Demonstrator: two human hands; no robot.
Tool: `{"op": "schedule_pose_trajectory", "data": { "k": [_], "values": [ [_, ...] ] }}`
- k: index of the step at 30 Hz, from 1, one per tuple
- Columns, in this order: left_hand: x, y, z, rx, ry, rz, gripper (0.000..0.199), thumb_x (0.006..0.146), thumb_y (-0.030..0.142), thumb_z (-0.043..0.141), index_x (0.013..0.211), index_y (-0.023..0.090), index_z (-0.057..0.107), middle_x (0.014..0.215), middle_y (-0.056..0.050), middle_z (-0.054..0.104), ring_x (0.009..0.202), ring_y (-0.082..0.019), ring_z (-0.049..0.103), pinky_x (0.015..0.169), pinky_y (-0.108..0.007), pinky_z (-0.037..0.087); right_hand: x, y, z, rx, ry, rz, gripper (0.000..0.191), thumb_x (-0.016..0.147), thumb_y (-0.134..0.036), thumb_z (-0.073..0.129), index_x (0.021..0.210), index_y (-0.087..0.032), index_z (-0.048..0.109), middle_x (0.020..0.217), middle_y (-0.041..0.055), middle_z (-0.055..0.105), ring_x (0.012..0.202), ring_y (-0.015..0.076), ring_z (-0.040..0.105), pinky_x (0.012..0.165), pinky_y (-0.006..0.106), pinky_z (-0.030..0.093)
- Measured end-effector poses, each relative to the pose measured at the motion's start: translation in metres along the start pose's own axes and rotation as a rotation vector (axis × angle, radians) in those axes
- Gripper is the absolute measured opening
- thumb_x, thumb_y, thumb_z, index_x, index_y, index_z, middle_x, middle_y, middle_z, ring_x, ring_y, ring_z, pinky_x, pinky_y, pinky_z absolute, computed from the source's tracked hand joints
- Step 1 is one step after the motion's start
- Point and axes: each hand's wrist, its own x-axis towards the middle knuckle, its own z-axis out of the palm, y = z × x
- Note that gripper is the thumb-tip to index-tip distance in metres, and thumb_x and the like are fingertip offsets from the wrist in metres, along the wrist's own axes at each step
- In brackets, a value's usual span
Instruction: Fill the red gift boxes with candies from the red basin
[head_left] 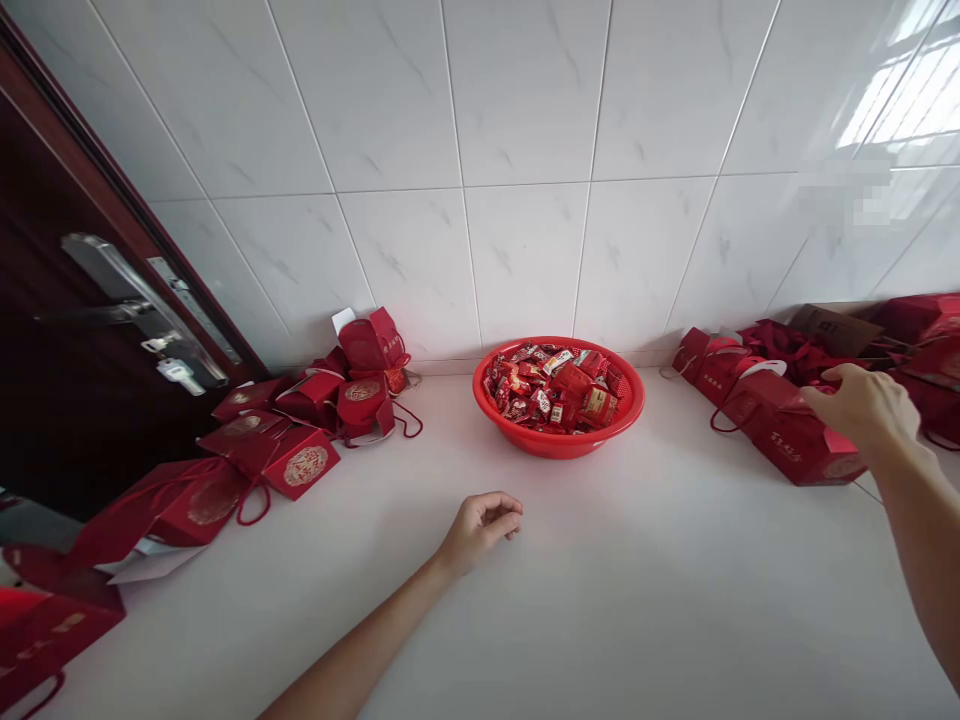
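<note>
The left hand [486, 525] is over the middle of the pale table [600, 590], in front of a red plastic basket [562, 446] and apart from it. Its fingers are loosely bent, with a gap showing between the thumb and the index finger. The right hand [870, 405] reaches out to the right, at the top of a red box [795, 450] with pale lettering on its side. Its fingers are bent downward, but I cannot tell whether they pinch the box or only hang over it.

This box stands at the near end of a group of red boxes [701, 360] that runs back to the tiled wall [525, 260]. A brown carton [832, 325] sits behind the hand, among more red packaging.

The basket is near the wall, between the two groups of boxes, and is full of wrapped sweets [574, 380], mostly red. On the left, more gift boxes [307, 466] stand in a slanting row, several with red cord handles and round gold patterns. Beyond them is a dark door [45, 390] with a metal handle [97, 314] and keys [180, 376] hanging at its lock.
</note>
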Motion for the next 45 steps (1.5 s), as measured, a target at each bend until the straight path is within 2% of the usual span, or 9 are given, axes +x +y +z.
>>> {"op": "schedule_pose_trajectory", "data": {
  "k": [2,6,11,14,18,23,27,37,45],
  "values": [
    [0.000,0.000,0.000,0.005,-0.005,0.008,0.021,0.072,0.036,0.073,0.078,0.016,0.070,0.068,-0.001,0.064,0.063,-0.014,0.057,0.067,-0.029,0.049,-0.017,-0.026,-0.009,0.084,-0.098,0.030,0.037,0.080,-0.021,0.068,0.111,-0.003,0.073,0.105,0.0325,0.068,0.091,0.0368,0.065,0.067,0.044,0.044],
    [-0.002,0.004,0.002,0.018,-0.005,0.009,0.020,0.071,0.036,0.072,0.076,0.016,0.069,0.068,-0.001,0.064,0.063,-0.014,0.058,0.067,-0.029,0.050,-0.068,-0.073,-0.007,0.447,-0.104,-0.189,0.015,0.077,-0.024,0.062,0.087,-0.017,0.071,0.099,0.0206,0.072,0.089,0.0319,0.067,0.083,0.045,0.048],
    [0.003,0.016,-0.008,0.142,0.087,0.056,0.025,0.071,0.041,0.067,0.076,0.017,0.069,0.069,-0.004,0.069,0.064,-0.017,0.063,0.068,-0.033,0.054,-0.151,-0.120,0.010,0.766,-0.267,-0.467,0.028,0.084,-0.046,0.053,0.073,-0.023,0.064,0.069,0.0067,0.069,0.066,0.0228,0.063,0.062,0.034,0.052],
    [0.012,0.030,-0.032,0.322,0.258,0.116,0.030,0.073,0.045,0.060,0.080,0.018,0.070,0.073,-0.007,0.073,0.070,-0.021,0.067,0.071,-0.034,0.057,-0.194,-0.143,0.015,0.933,-0.468,-0.634,0.030,0.091,-0.043,0.050,0.072,-0.023,0.060,0.066,0.0044,0.066,0.060,0.0179,0.058,0.061,0.031,0.050],
    [0.028,0.058,-0.085,0.505,0.487,0.130,0.033,0.079,0.041,0.052,0.091,0.017,0.070,0.091,-0.010,0.075,0.088,-0.025,0.070,0.086,-0.037,0.057,-0.228,-0.155,0.026,0.988,-0.645,-0.751,0.029,0.093,-0.038,0.049,0.070,-0.022,0.058,0.065,0.0031,0.062,0.059,0.0161,0.054,0.058,0.028,0.045],
    [0.045,0.090,-0.151,0.868,0.759,0.074,0.035,0.073,0.022,0.058,0.105,0.017,0.070,0.125,-0.015,0.065,0.124,-0.035,0.055,0.111,-0.048,0.040,-0.243,-0.148,0.040,0.907,-0.793,-0.706,0.032,0.091,-0.039,0.048,0.065,-0.022,0.051,0.055,-0.0030,0.043,0.053,0.0128,0.037,0.052,0.027,0.033],
    [0.053,0.094,-0.178,1.169,0.816,-0.082,0.056,0.068,0.016,0.065,0.124,0.017,0.065,0.146,-0.022,0.046,0.139,-0.045,0.037,0.111,-0.058,0.031,-0.247,-0.148,0.043,0.895,-0.839,-0.669,0.032,0.090,-0.041,0.047,0.064,-0.022,0.048,0.051,-0.0071,0.026,0.050,0.0111,0.025,0.050,0.027,0.024],
    [0.064,0.079,-0.192,1.429,0.677,-0.227,0.061,0.078,0.039,0.066,0.137,0.025,0.059,0.141,-0.024,0.053,0.130,-0.047,0.045,0.105,-0.064,0.027,-0.250,-0.150,0.049,0.895,-0.873,-0.642,0.032,0.087,-0.042,0.050,0.063,-0.022,0.047,0.050,-0.0074,0.029,0.049,0.0106,0.027,0.050,0.025,0.025],
    [0.061,0.079,-0.183,1.602,0.706,-0.260,0.053,0.090,0.044,0.053,0.135,0.015,0.060,0.135,-0.024,0.059,0.126,-0.044,0.048,0.106,-0.063,0.028,-0.254,-0.151,0.051,0.888,-0.877,-0.670,0.031,0.087,-0.040,0.050,0.061,-0.022,0.046,0.050,-0.0071,0.029,0.049,0.0107,0.025,0.050,0.025,0.024]
  ]
}}
